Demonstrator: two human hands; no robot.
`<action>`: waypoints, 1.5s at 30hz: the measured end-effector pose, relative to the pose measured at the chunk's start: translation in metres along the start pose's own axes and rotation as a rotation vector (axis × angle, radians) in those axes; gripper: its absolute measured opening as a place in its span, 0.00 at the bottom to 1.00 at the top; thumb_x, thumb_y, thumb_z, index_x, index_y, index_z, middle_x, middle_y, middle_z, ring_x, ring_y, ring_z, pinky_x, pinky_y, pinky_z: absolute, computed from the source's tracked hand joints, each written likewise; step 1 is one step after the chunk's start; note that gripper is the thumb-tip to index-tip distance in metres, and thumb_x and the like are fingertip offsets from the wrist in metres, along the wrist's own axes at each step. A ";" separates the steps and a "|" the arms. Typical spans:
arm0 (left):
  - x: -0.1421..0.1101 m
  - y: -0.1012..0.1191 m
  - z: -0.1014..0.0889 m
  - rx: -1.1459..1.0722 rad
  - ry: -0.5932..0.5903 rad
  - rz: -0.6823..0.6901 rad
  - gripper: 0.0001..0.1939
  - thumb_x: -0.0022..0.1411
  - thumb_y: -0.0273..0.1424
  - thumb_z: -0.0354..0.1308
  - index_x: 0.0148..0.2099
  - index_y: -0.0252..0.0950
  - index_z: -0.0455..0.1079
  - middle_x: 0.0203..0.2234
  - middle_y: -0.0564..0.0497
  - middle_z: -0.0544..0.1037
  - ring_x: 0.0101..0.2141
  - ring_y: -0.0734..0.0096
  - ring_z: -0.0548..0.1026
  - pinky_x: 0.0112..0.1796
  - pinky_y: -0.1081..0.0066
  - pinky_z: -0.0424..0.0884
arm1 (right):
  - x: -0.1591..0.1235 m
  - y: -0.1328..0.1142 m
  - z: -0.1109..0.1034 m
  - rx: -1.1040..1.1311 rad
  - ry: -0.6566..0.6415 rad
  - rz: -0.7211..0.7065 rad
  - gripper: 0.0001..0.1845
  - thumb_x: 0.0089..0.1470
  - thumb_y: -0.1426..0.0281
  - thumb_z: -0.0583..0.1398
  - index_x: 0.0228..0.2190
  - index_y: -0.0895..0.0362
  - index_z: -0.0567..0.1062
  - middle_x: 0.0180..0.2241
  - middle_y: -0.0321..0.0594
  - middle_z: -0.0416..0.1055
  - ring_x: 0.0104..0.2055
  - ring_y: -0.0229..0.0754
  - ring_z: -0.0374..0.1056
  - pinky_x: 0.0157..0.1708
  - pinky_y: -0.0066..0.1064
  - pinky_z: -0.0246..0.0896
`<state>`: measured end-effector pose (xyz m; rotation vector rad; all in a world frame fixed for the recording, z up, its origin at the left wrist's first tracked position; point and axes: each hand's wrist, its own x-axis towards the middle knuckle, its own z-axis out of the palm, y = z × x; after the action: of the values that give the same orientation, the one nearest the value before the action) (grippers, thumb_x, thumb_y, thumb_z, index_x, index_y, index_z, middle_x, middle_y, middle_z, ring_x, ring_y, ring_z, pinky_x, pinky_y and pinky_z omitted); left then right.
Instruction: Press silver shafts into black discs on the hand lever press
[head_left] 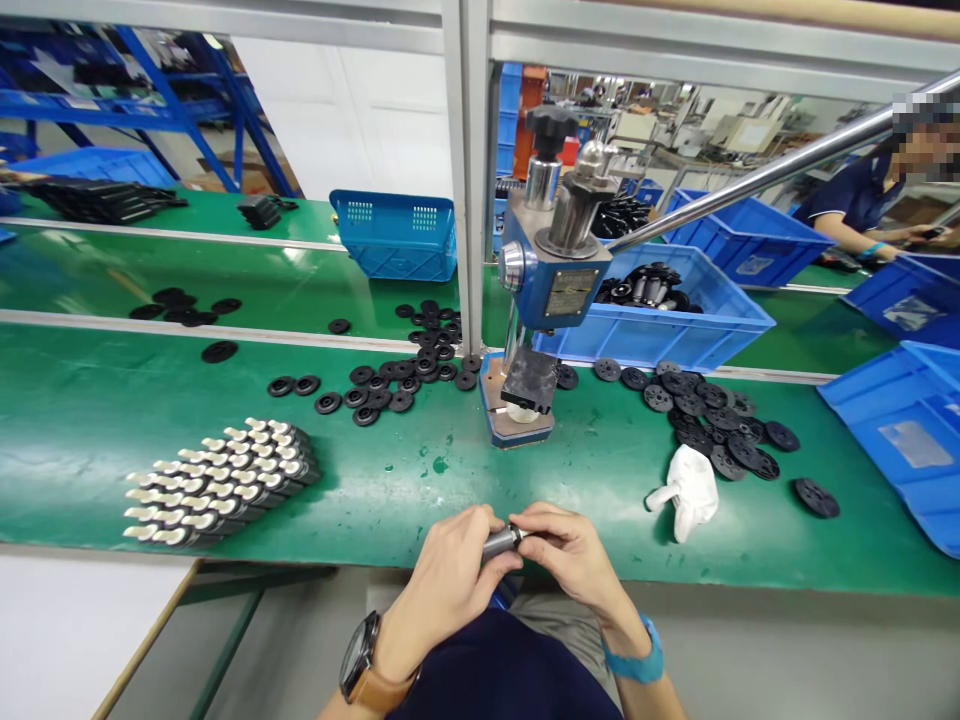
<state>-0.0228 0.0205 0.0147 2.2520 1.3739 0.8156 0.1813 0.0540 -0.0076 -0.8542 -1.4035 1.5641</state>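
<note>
Grey cylinder [498,544] ptly hidden by fingers [491,578]; detail of its end bit [517,535] too small to tell. Press lever [750,177], blue bin [919,445] nr tabletop's [420,480] back edge: cut off at R. Person's head [926,135] blurred.

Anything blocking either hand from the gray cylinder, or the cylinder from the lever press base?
Nothing visible. Left hand holds the gray cylinder, right hand pinches its end; no object shows between it and the press base.

Wearing dark navy top [502,665], dark round-faced watch [360,655] on brown strap [382,690], bright blue band [636,652] on other wrist.
</note>
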 end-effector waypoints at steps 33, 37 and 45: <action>-0.004 -0.002 0.023 -0.911 0.059 -0.472 0.21 0.68 0.52 0.56 0.38 0.39 0.61 0.25 0.59 0.64 0.26 0.73 0.62 0.30 0.72 0.60 | 0.010 -0.010 -0.003 -0.473 -0.182 -0.261 0.14 0.67 0.63 0.62 0.49 0.53 0.82 0.34 0.42 0.79 0.34 0.41 0.73 0.37 0.31 0.67; -0.003 0.003 0.027 -1.215 -0.006 -0.586 0.26 0.63 0.58 0.59 0.38 0.39 0.61 0.19 0.63 0.58 0.21 0.77 0.56 0.25 0.75 0.56 | 0.012 -0.016 -0.006 -0.468 -0.185 -0.204 0.15 0.62 0.60 0.66 0.47 0.53 0.83 0.35 0.42 0.80 0.35 0.42 0.74 0.38 0.31 0.68; 0.008 0.014 0.029 -1.574 0.080 -0.847 0.27 0.57 0.53 0.69 0.37 0.39 0.61 0.21 0.63 0.57 0.21 0.81 0.56 0.23 0.79 0.54 | 0.019 -0.014 -0.005 -0.362 -0.080 -0.049 0.12 0.61 0.61 0.65 0.37 0.56 0.83 0.33 0.39 0.82 0.35 0.42 0.76 0.39 0.30 0.69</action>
<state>0.0077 0.0205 0.0033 0.3940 0.8911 1.0344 0.1802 0.0737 0.0068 -0.9670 -1.7864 1.3389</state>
